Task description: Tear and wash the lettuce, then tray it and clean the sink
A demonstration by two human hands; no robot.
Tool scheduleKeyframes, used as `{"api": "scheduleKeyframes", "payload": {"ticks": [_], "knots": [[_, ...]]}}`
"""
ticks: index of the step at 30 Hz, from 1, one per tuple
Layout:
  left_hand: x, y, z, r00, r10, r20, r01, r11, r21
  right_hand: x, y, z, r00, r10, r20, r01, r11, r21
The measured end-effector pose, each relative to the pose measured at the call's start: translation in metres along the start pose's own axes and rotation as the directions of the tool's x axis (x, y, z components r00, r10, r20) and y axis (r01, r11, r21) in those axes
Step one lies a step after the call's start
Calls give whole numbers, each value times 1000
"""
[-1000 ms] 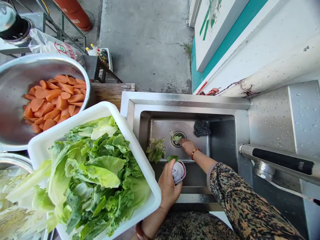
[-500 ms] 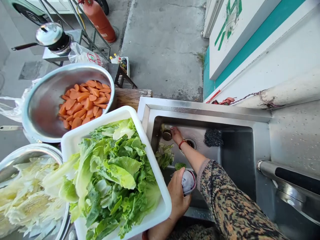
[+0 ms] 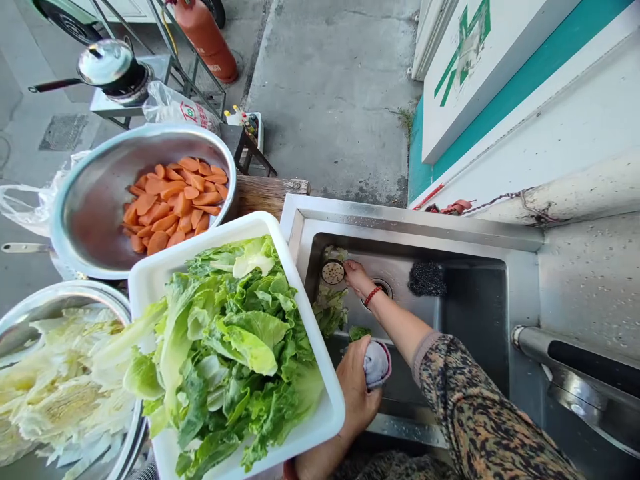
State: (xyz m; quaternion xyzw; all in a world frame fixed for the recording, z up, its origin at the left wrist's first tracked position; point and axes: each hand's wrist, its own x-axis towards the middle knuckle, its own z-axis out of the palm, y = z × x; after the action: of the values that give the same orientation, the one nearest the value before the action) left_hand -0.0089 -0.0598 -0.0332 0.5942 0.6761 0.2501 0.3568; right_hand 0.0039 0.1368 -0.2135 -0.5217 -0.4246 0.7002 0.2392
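In the sink's far left part, my right hand (image 3: 358,279) grips the edge of a round, perforated metal drain strainer (image 3: 333,272), whose holed face is turned up. The sink drain (image 3: 384,288) shows just behind that hand. Wilted green leaves (image 3: 330,312) lie around the strainer. Nearer to me, my left hand (image 3: 356,387) is closed around a rounded pale grey cloth-like thing (image 3: 376,365) with a dark pink edge. That hand sits close beside a white plastic tray (image 3: 333,400) heaped with green lettuce (image 3: 240,353); whether it touches the tray is hard to see.
A black scouring pad (image 3: 427,279) lies in the stainless sink (image 3: 520,287). The faucet (image 3: 575,373) juts in at right. At left stand a metal bowl (image 3: 85,207) of sliced carrots (image 3: 175,207) and another of cabbage (image 3: 65,393). Farther off are a covered pan (image 3: 106,63) and a red gas cylinder (image 3: 207,40).
My right hand has turned the strainer, so its holed face now shows where it looked dark before. The left hand keeps its hold. The whole view has shifted slightly.
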Motion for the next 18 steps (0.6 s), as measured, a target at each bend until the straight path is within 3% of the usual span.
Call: {"api": "scheduleKeyframes", "payload": {"ticks": [5, 18], "knots": [[0, -1, 3, 1000, 10, -2, -10, 1000, -7, -9, 19, 9, 996, 68, -52, -69, 998, -11], [2, -3, 9, 999, -25, 22, 26, 999, -29, -15, 36, -4, 988, 63, -141, -84, 985, -153]]}}
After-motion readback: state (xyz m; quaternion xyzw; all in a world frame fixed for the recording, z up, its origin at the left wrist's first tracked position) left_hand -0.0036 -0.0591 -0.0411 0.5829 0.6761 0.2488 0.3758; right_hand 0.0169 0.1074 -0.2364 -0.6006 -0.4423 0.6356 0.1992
